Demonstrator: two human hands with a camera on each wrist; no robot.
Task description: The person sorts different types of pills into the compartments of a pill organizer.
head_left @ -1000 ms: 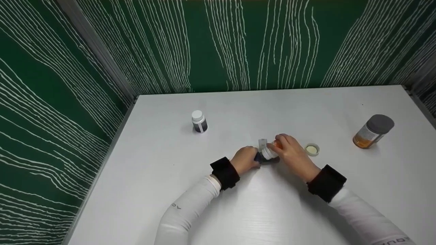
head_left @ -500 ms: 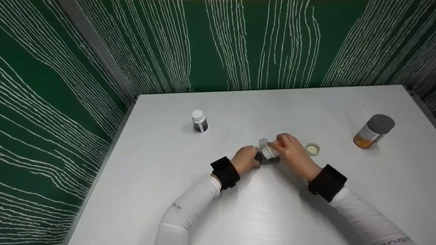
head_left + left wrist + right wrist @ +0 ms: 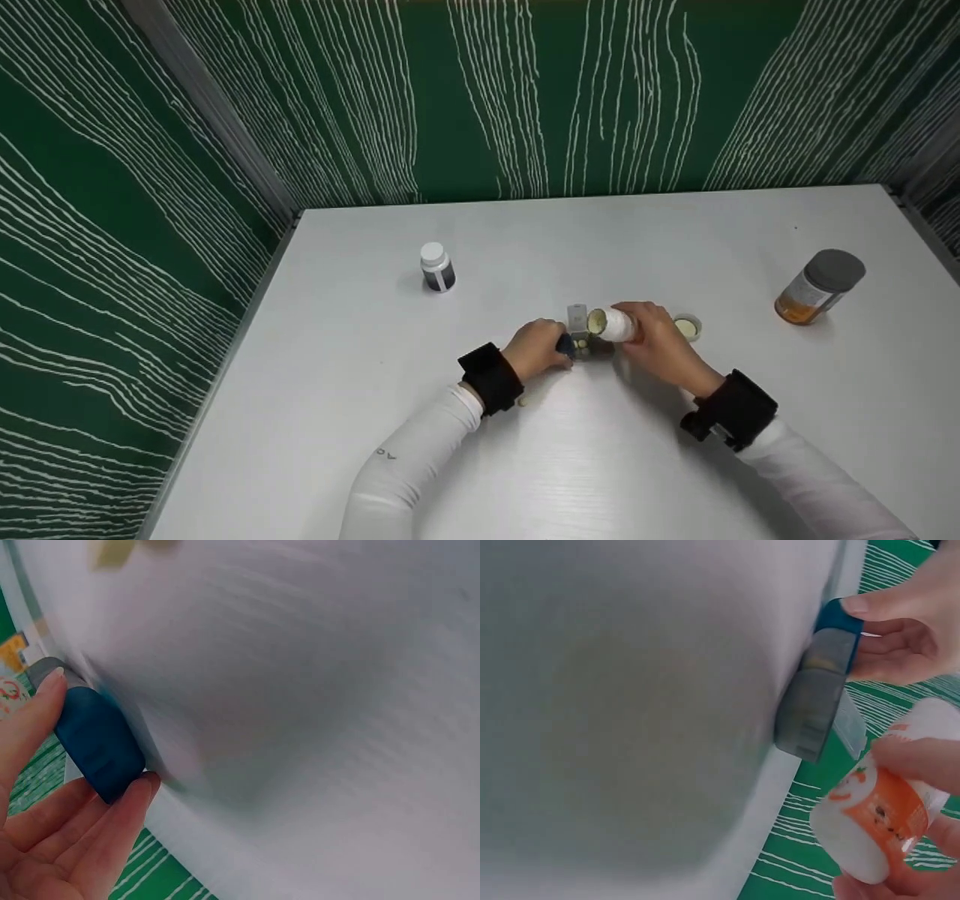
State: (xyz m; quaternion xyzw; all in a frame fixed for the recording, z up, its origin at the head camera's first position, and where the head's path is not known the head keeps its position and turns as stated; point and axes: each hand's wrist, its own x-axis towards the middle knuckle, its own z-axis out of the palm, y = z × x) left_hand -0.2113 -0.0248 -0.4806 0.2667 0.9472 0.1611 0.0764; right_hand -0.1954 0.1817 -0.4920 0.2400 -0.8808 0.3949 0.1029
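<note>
pinching the blue end [image 3: 101, 742] of a small pill box [image 3: 806, 716], the left hand [image 3: 534, 349] is at the box's 9 o'clock in the head view, thumb on one side and fingertips on the other. the box rests on the tabletop [image 3: 315, 315], a clear flap [image 3: 577, 317] raised at its 12 o'clock and a few pale tablets [image 3: 580, 344] showing next to the blue end. at the box's 3 o'clock is the right hand [image 3: 660, 349], fingers and thumb curled round a white bottle [image 3: 617, 326] with an orange band [image 3: 896, 814]. that bottle is held off the tabletop at the box's 2 o'clock, tipped on its side, its uncapped mouth [image 3: 596, 322] facing 9 o'clock and yellowish inside. a round pale lid [image 3: 687, 328] lies just beside the right hand, at 3 o'clock from the box. one small pale piece [image 3: 523, 402] lies between 7 and 8 o'clock, near the left wrist's black band [image 3: 491, 379]. well apart stand a dark-bodied bottle [image 3: 438, 271] with a white cap at 10 o'clock, and an orange jar [image 3: 806, 296] with a grey lid between 2 and 3 o'clock.
</note>
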